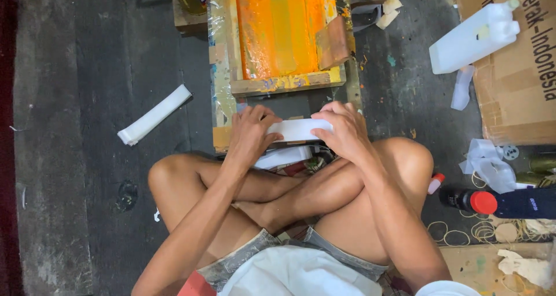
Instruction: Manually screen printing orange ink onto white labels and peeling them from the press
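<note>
Head view: a person is sitting cross-legged on a dark floor (87, 157), and both hands are gripping one white strip (300, 129), which is lying level just above the knees and just in front of a wooden screen frame (284, 83). The left hand (250, 135) is closing over the strip's left end, fingers curled on top and thumb apparently beneath; the right hand (346, 129) is clamping the right end in the same way, so only the strip's middle is showing. More white strips (284, 156) are lying stacked under the hands, against the legs, though how many cannot be told. The frame's mesh is carrying a coat of orange ink (278, 30), and a wooden squeegee (333, 41) is resting on its right side, touching no hand. A single white strip (153, 115) is lying well apart on the floor to the left; whether it is printed cannot be told. Judging from this, the inking is already prepared, the held strip is showing no print on its visible face, and the stack suggests that most pieces are waiting. On the right, a white jug (472, 38) is lying on cardboard (515, 99), and a dark bottle with a red cap (492, 202) is lying near loose rubber bands (457, 235).
</note>
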